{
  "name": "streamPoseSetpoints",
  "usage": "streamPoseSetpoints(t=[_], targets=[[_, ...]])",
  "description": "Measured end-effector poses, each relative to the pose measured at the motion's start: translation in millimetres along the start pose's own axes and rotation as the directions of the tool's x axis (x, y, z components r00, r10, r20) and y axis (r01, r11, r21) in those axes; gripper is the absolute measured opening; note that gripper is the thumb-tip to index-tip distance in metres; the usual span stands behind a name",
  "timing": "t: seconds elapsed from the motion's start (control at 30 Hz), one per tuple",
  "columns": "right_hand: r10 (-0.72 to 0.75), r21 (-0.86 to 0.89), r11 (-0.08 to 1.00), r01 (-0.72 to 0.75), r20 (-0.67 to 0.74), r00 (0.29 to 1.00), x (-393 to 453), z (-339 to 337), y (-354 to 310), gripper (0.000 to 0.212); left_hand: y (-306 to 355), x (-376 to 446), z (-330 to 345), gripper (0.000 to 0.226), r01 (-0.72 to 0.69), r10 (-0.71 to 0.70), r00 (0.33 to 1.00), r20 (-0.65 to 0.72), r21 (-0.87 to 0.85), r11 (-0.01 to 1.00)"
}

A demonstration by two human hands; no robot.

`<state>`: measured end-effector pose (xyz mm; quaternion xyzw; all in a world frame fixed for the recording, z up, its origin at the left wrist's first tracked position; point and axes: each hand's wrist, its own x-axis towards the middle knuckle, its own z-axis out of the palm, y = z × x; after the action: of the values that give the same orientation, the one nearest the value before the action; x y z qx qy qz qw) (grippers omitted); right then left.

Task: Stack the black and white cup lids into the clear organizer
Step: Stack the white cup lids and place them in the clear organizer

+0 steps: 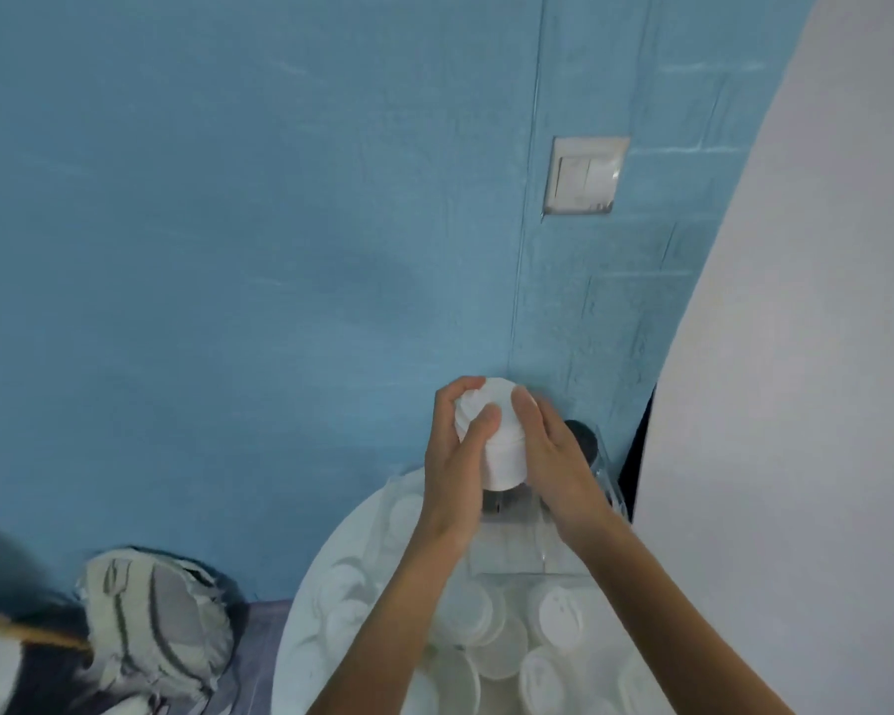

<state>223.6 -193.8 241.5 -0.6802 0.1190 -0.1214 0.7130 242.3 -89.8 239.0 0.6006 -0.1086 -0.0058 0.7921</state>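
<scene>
Loose white lids (558,619) are piled on the near half of the round white bench (300,611), some overlapping, right under both forearms. Behind them, at the far edge of the bench against the blue wall (228,250), stands the clear organizer (512,549). Black lids (581,436) are already stacked in its right slot; a dark stack also shows low in the slot under the hands.

Left hand (455,467) wraps the left side of a stack of white lids (494,436), fingers curled over the top, thumb on the front. Right hand (553,456) clamps the right side, thumb up near the top. Stack is held just above the organizer's mouth, bottom lid about level with it; whether it's already inside the walls I can't tell.

Risks, my read:
- stack leans slightly left; if it goes in off-axis the bottom lid catches the rim and the column fans out
- easing off one side first lets the top lids slide
- clear walls are hard to see, easy to nudge the organizer toward the wall

Room: wall is just behind the organizer, white panel (796,405) close on the right. Free space is only upward and back toward the body, over the loose pile
</scene>
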Motion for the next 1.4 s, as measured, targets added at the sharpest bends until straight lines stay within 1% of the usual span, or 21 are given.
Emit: streamPoseSetpoints(t=[0.07, 0.13, 0.23, 0.3, 0.37, 0.43, 0.47, 0.5, 0.53, 0.57, 0.6, 0.67, 0.73, 0.77, 0.9, 1.03, 1.07, 1.13, 1.23, 1.3, 1.4], targets=[[0.103, 0.018, 0.995, -0.103, 0.012, 0.995, 2, -7, -28, 0.027, 24, 6, 10, 0.027, -0.006, 0.005, 1.0, 0.023, 0.032, 0.999], [0.156, 0.029, 0.987, -0.156, 0.025, 0.987, 4, -11, -51, 0.026, 43, 9, 18, 0.035, 0.003, -0.004, 0.999, 0.049, 0.028, 1.0], [0.129, 0.031, 0.991, -0.129, 0.014, 0.992, 8, -15, -70, 0.017, 60, 13, 26, 0.052, 0.082, -0.08, 0.995, 0.063, -0.029, 0.996], [0.109, 0.023, 0.994, -0.109, -0.01, 0.994, 10, -17, -73, 0.016, 66, 16, 29, 0.057, 0.139, -0.136, 0.988, 0.069, -0.04, 0.989], [0.083, 0.0, 0.997, -0.083, -0.03, 0.996, 12, -19, -71, 0.023, 69, 20, 33, 0.055, 0.194, -0.191, 0.98, 0.06, -0.053, 0.98], [0.051, -0.013, 0.999, -0.052, -0.052, 0.997, 13, -21, -68, 0.034, 68, 23, 36, 0.06, 0.254, -0.251, 0.967, 0.039, -0.083, 0.964], [0.032, -0.025, 0.999, -0.034, -0.06, 0.998, 14, -23, -65, 0.034, 67, 24, 37, 0.061, 0.28, -0.278, 0.96, 0.042, -0.089, 0.956], [0.01, -0.038, 0.999, -0.013, -0.069, 0.998, 15, -25, -63, 0.032, 66, 25, 37, 0.056, 0.308, -0.304, 0.951, 0.055, -0.082, 0.948], [-0.013, -0.055, 0.998, 0.009, -0.075, 0.997, 16, -27, -60, 0.032, 65, 26, 37, 0.045, 0.34, -0.335, 0.939, 0.074, -0.067, 0.938], [-0.034, -0.08, 0.996, 0.028, -0.075, 0.997, 17, -29, -56, 0.036, 62, 27, 35, 0.033, 0.375, -0.369, 0.924, 0.097, -0.054, 0.925], [-0.045, -0.098, 0.994, 0.038, -0.071, 0.996, 16, -30, -52, 0.041, 59, 27, 31, 0.028, 0.41, -0.403, 0.907, 0.122, -0.045, 0.911], [-0.035, -0.1, 0.994, 0.03, -0.047, 0.998, 14, -34, -39, 0.04, 54, 25, 25, 0.03, 0.439, -0.434, 0.89, 0.139, -0.007, 0.898], [-0.015, -0.089, 0.996, 0.014, -0.018, 1.0, 10, -37, -25, 0.027, 49, 22, 22, 0.03, 0.416, -0.421, 0.9, 0.117, 0.064, 0.907], [-0.006, -0.089, 0.996, 0.005, -0.013, 1.0, 10, -38, -19, 0.024, 43, 21, 22, 0.029, 0.404, -0.411, 0.906, 0.102, 0.088, 0.911], [0.073, -0.085, 0.994, -0.07, 0.026, 0.997, 9, -42, 3, 0.028, 10, 13, 23, 0.028, 0.443, -0.444, 0.896, -0.009, 0.109, 0.89], [0.158, -0.102, 0.984, -0.149, 0.086, 0.984, 10, -45, 27, 0.026, -28, 10, 16, 0.028, 0.527, -0.521, 0.849, -0.094, 0.065, 0.847], [0.186, -0.102, 0.979, -0.176, 0.097, 0.978, 12, -46, 34, 0.027, -37, 10, 14, 0.031, 0.544, -0.536, 0.838, -0.108, 0.068, 0.837], [0.249, -0.106, 0.966, -0.237, 0.114, 0.962, 16, -47, 50, 0.03, -54, 11, 11, 0.037, 0.565, -0.552, 0.824, -0.125, 0.116, 0.817], [0.332, -0.129, 0.94, -0.317, 0.117, 0.936, 21, -45, 76, 0.036, -74, 12, 9, 0.036, 0.586, -0.565, 0.81, -0.156, 0.208, 0.783], [0.347, -0.155, 0.932, -0.329, 0.105, 0.932, 24, -43, 89, 0.037, -86, 12, 8, 0.041, 0.596, -0.573, 0.803, -0.167, 0.251, 0.762], [0.345, -0.18, 0.928, -0.326, 0.084, 0.935, 30, -39, 103, 0.037, -98, 14, 8, 0.035, 0.601, -0.569, 0.799, -0.196, 0.299, 0.741]])
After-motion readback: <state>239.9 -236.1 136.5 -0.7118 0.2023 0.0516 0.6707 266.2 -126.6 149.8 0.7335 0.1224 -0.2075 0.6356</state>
